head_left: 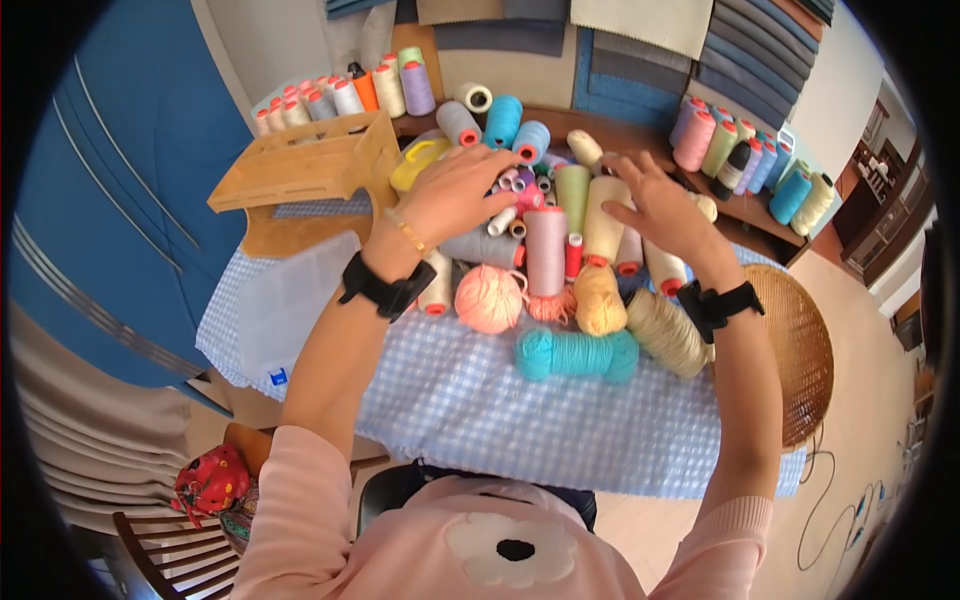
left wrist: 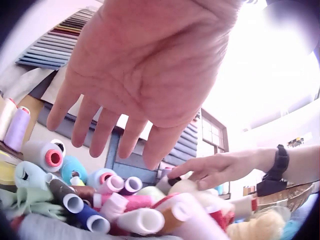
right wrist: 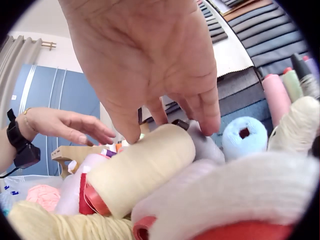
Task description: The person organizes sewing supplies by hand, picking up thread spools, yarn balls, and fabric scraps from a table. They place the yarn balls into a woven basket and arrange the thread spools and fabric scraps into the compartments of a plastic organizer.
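Observation:
The left hand [head_left: 458, 195], fingers extended, hovers over small spools; in the left wrist view its palm [left wrist: 145, 70] hangs above white, pink and dark tubes [left wrist: 141, 221] and holds nothing. On the right, the other hand [head_left: 665, 205] is over a cream thread cone [head_left: 605, 222]. From the right wrist view, that hand [right wrist: 150, 65] has its fingers spread downward around the far end of the cream cone [right wrist: 142, 167]; whether they touch it is unclear. Between the hands stand a pale pink cone [head_left: 545, 250] and a green cone [head_left: 572, 200].
Pink yarn [head_left: 490, 298], turquoise yarn [head_left: 576, 355] and beige yarn [head_left: 668, 335] lie toward the front of the checked cloth [head_left: 480, 430]. A wooden rack [head_left: 305, 165] and clear plastic box [head_left: 295, 300] are at left, a wicker basket [head_left: 800, 350] at right. More cones line the back shelf.

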{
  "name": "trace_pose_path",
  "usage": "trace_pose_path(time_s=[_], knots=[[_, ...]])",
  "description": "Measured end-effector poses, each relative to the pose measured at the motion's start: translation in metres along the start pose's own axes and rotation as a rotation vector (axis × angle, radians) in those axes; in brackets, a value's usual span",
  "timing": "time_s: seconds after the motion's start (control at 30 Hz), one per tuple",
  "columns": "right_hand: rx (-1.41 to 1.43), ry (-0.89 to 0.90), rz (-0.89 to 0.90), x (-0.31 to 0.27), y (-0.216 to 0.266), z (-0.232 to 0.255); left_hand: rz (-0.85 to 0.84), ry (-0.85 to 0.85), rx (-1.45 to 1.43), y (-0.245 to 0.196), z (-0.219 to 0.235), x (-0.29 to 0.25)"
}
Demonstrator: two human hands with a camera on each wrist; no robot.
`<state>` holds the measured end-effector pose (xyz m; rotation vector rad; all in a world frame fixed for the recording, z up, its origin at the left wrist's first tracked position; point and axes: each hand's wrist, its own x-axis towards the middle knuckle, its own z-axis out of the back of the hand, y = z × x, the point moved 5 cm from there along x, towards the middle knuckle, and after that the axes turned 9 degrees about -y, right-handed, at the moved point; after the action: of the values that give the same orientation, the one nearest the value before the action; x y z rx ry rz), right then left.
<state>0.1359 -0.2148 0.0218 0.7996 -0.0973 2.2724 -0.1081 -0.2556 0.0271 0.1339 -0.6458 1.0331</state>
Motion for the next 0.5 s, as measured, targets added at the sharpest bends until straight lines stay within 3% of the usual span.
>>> trace_pose_path(time_s=[0.13,0.27,0.33,0.5], knots=[[0.134,-0.086,0.082,-0.010,0.060,0.033,0.033,0.001,-0.080,-0.034,0.026,-0.054],[0.173,0.021,0.135,-0.046,0.102,0.036,0.107,-0.050,-0.045,-0.053,0.041,-0.100],[0.205,0.221,0.088,-0.072,0.116,0.030,0.127,-0.122,-0.061,-0.048,0.045,-0.123],[0.044,0.107,0.153,-0.119,0.114,0.017,0.193,-0.124,-0.115,-0.041,0.038,-0.168]])
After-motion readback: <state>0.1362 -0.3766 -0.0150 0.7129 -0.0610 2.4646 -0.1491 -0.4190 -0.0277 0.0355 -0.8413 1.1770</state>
